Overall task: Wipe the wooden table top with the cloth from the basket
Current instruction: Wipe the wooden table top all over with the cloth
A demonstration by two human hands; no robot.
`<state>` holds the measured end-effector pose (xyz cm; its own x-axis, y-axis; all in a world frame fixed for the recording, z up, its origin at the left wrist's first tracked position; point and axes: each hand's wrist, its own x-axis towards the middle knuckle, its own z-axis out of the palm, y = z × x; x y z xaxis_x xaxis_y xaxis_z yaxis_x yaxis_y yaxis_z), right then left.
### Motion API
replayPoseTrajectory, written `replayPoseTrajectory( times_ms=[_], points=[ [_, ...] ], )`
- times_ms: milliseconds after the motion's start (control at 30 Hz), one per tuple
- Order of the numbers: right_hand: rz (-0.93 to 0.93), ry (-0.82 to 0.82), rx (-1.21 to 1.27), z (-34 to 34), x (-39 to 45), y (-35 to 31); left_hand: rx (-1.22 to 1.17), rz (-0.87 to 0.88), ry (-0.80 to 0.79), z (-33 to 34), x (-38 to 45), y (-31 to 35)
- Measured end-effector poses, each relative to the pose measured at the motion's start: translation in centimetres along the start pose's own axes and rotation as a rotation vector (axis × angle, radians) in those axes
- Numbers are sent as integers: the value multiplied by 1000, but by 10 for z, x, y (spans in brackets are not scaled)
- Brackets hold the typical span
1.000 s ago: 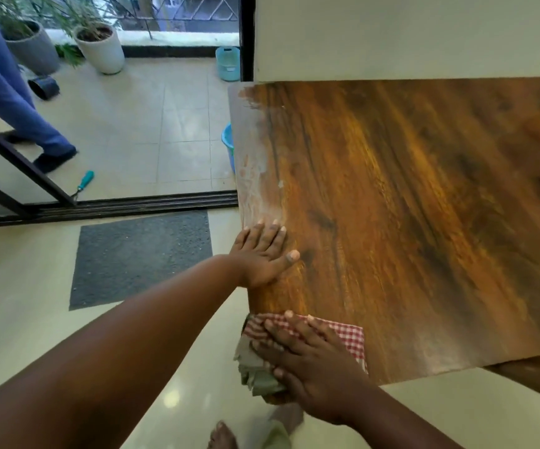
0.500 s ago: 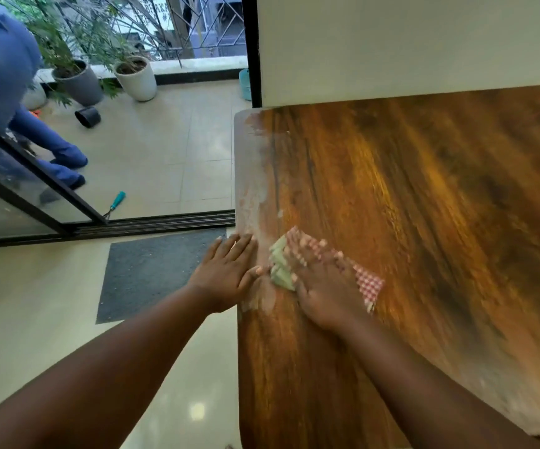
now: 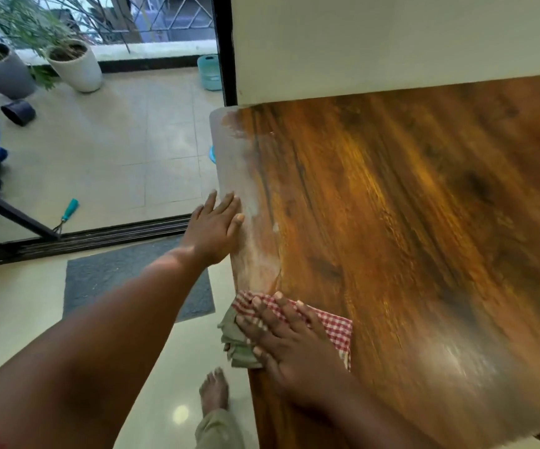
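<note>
In the head view your right hand (image 3: 289, 345) presses flat, fingers spread, on the checked cloth (image 3: 333, 328) at the wooden table top (image 3: 407, 238)'s left edge; your left hand (image 3: 215, 228) rests flat beside a pale dusty strip. The overhanging fold may slip off, dragging the cloth floorward

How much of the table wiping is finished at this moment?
Done: cloth is out and on the wooden table top. In hand: right hand presses it flat at the near left edge; left hand rests there. Left: a pale dusty strip remains.
</note>
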<state>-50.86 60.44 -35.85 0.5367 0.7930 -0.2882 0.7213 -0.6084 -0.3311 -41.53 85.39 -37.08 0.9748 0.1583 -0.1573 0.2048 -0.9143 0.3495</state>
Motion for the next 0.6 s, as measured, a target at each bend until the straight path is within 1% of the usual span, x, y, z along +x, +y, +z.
replayPoseTrajectory(
  times_ms=[100, 167, 267, 333, 367, 433, 533, 600],
  points=[
    [61, 65, -25, -12, 42, 6, -189, 46, 96, -11, 7, -7],
    [87, 89, -31, -22, 79, 12, -235, 50, 104, -18, 16, -15],
    [110, 122, -49, -38, 129, 21, -67, 173, 84, -28, 30, -25],
    [140, 134, -54, -47, 154, 24, 24, 269, 140, -32, 38, -31],
    [155, 143, -65, -49, 161, 24, 54, 314, 171, -34, 43, -33],
    [184, 147, -75, -47, 159, 20, 102, 377, 176, -36, 53, -36],
    [200, 109, 9, -31, 129, -1, 138, 394, 121, -38, 74, -39],
    [186, 97, -22, -19, 100, -17, 171, 331, 64, -38, 89, -44]
  ],
)
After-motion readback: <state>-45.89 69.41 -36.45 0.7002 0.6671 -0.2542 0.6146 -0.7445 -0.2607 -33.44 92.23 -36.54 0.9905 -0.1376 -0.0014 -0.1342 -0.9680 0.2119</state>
